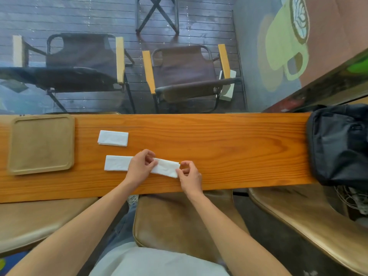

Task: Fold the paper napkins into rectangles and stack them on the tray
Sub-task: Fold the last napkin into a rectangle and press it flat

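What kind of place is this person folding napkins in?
Probably a cafe, at a window counter. A latte mug painting shows on the wall, folding chairs stand on a deck outside, and a wooden serving tray sits on the counter.

Long orange-brown wooden counter (219, 136) faced a window; outside, dark wet plank decking (199, 20), two brown fabric folding chairs with wooden armrests (187, 72). Green mug mural (284, 42) on right wall. Tan cushioned stools (179, 222) below.

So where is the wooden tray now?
In the head view the wooden tray lies at the left end of the counter, left of the folded napkin; nothing is on it.
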